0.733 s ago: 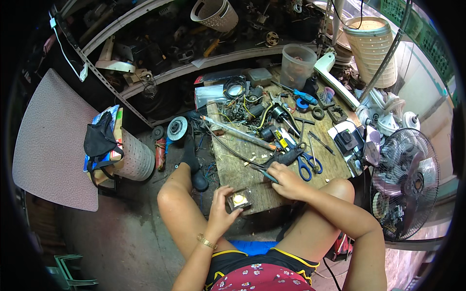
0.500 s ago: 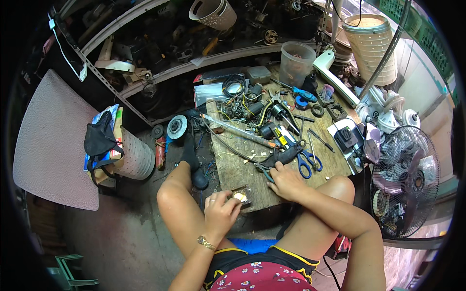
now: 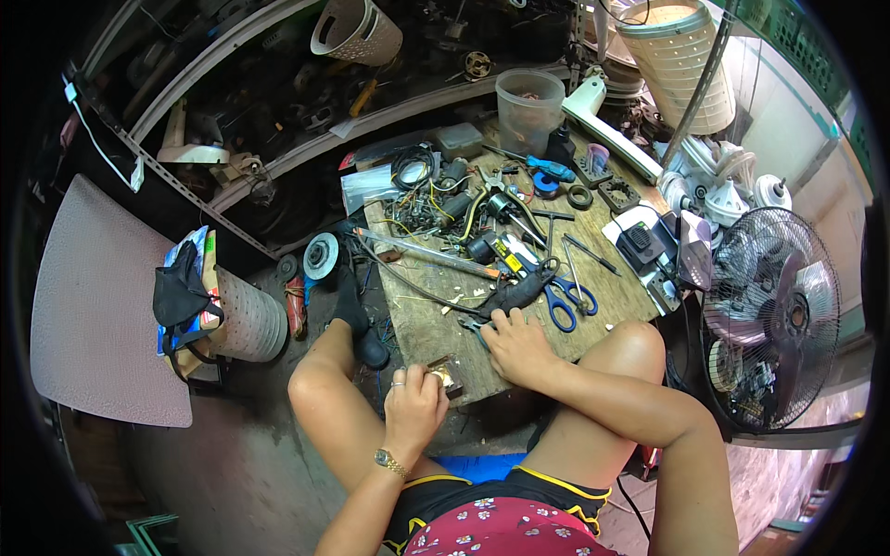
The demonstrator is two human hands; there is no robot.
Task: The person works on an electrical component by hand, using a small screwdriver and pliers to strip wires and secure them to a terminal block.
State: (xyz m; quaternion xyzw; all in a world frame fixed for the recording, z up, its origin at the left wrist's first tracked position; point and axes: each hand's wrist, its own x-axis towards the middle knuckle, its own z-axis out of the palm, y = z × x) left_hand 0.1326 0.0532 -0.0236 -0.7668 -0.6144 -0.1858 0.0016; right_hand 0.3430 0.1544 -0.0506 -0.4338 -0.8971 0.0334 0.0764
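My left hand is closed at the near left corner of the wooden bench top, its fingertips on a small squarish brown piece with a shiny yellowish middle. What kind of piece it is, I cannot make out. Farther right, my right hand curls over a pair of teal-handled pliers lying on the wood. Most of the pliers is hidden under the fingers. Just beyond that hand lie a dark power tool with a cord and blue-handled scissors.
A wooden bench top carries yellow-black wire cutters, a tangle of wires and small parts, a long metal strip and a clear bucket. A fan stands right; a perforated bin stands left.
The view has shifted, so the bench sits a little farther left and higher. My right hand has moved over the pliers, covering more of the handles. My left hand keeps the small piece.
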